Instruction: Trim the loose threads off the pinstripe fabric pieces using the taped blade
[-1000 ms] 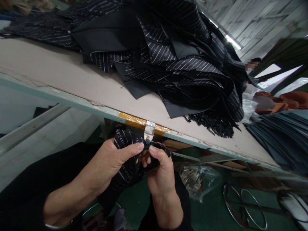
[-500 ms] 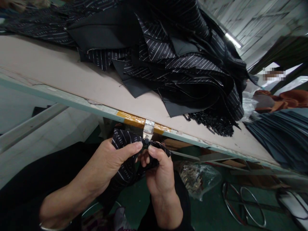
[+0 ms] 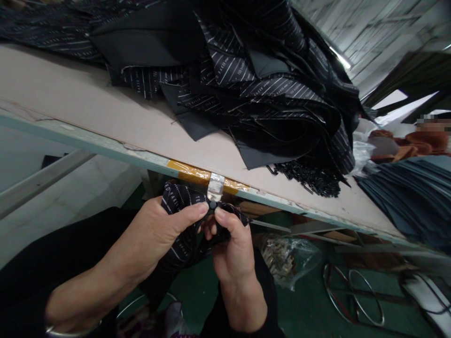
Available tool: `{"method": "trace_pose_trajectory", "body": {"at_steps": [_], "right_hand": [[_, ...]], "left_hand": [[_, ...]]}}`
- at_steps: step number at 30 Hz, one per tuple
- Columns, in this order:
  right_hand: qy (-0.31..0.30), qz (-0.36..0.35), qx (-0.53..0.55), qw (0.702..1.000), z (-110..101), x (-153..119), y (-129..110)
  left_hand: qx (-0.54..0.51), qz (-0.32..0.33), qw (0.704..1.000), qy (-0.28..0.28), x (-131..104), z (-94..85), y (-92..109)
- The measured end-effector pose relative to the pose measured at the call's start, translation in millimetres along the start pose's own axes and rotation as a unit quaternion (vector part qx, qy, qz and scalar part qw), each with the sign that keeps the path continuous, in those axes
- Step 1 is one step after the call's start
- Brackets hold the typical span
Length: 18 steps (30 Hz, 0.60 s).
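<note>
Bunched black fabric [image 3: 182, 198], white-lettered and striped

Open tabletop strip [image 3: 105, 105], left edge to centre. Fabric pile [image 3: 246, 70] blocks upper centre; small black parts [image 3: 310, 179] heaped right of centre. Metal tab [image 3: 215, 185] juts from table edge [image 3: 98, 144], mid-frame. Open gap between forearms [image 3: 102, 281], lower centre.

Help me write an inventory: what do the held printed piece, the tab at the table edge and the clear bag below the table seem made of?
Printed piece: soft fabric, fairly matt, judging by its folds; fibre unclear.
Tab: probably metal; silvery with bright glints, though foil is possible.
Bag: probably thin plastic, see-through and glossy, with bright creases.
</note>
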State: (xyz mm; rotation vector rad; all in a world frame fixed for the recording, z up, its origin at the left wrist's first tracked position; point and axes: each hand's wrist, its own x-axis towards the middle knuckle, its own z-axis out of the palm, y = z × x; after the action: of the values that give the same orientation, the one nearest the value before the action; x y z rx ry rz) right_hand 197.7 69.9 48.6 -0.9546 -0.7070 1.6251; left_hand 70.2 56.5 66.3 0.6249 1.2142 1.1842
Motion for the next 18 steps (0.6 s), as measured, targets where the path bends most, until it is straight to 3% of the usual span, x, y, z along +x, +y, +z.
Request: {"method": "trace_pose_trajectory", "body": {"at_steps": [4,11,18], "right_hand": [[0.000,-0.004,0.001,1.000,1.9,0.6,-0.9],[0.001,-0.019,0.011,1.000,2.1,2.2,1.7],[0.003,-0.013,0.006,1.000,-3.5,-0.1,4.3]], "left_hand": [[0.021,-0.002,1.000,0.016,0.3,-0.5,-3.6],[0.069,0.051,0.996,0.031,-1.4,-2.6,-9.6],[-0.047,-0.003,0.998,-0.036,-1.7,-3.8,-6.1]]}}
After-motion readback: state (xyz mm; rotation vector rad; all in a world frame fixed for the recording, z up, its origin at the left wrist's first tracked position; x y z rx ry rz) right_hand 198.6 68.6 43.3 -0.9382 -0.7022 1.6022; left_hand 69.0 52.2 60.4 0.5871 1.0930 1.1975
